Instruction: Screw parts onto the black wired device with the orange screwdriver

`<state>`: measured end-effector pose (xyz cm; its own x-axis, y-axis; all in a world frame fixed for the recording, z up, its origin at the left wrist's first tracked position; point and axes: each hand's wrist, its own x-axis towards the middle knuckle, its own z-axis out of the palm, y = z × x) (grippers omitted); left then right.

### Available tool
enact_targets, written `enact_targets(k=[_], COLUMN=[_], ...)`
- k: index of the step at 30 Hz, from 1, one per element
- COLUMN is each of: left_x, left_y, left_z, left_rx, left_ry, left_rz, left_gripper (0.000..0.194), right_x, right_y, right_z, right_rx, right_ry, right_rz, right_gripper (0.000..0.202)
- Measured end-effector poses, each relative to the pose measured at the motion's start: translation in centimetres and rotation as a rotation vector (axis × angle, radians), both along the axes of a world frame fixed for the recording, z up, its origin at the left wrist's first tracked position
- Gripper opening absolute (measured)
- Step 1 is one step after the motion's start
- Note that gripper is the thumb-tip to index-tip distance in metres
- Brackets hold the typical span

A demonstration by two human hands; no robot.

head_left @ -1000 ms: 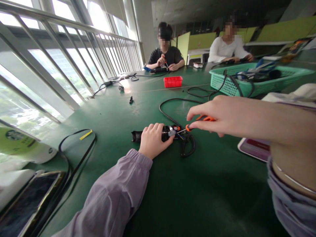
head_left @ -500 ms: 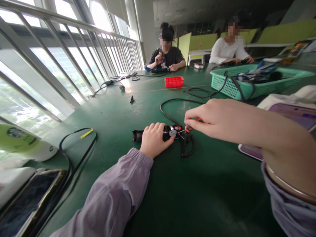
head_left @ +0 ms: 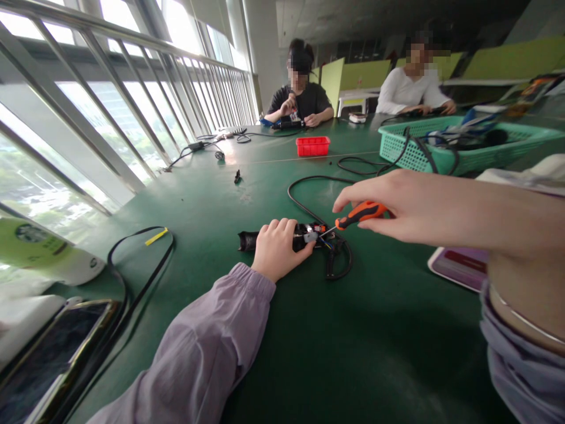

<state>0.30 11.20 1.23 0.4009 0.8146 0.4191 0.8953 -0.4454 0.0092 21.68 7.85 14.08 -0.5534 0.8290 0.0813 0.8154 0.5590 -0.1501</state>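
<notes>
My left hand [head_left: 277,250] wraps over the barrel of a black tube-shaped corded device [head_left: 248,241], which lies on the green table. Its thumb presses by a small grey part [head_left: 310,237] at the device's opened end, where thin wires and an orange piece show. A black loop-shaped part [head_left: 339,272] lies at that end. In my right hand [head_left: 388,203] is a screwdriver [head_left: 359,215] with an orange and black handle, held loosely between thumb and fingers. Its shaft slants down left to the grey part; the tip's exact contact is too small to tell.
A red bin [head_left: 313,146] and a green basket [head_left: 412,154] with cords stand farther back. A small black piece [head_left: 237,176] lies left of them. Phones lie at left [head_left: 57,353] and right [head_left: 459,268]. Two people sit across the table.
My right hand has shifted its hold back along the screwdriver, so more of the handle shows and the fingers are looser. My left hand stays on the device.
</notes>
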Motion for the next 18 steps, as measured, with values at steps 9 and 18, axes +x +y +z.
enact_targets(k=[9,18], left_x=[-0.1,0.0], left_y=[0.1,0.0], left_z=[-0.2,0.0], left_rx=[0.010,-0.001], left_ry=[0.005,-0.009], left_rz=[0.003,0.006], left_gripper=[0.039,0.039], right_x=[-1.7,1.2], right_y=[-0.8,0.4], right_z=[0.4,-0.6], right_rx=[-0.065,0.041], right_ry=[-0.016,-0.076], right_rz=[-0.105,-0.097], right_gripper=[0.035,0.032])
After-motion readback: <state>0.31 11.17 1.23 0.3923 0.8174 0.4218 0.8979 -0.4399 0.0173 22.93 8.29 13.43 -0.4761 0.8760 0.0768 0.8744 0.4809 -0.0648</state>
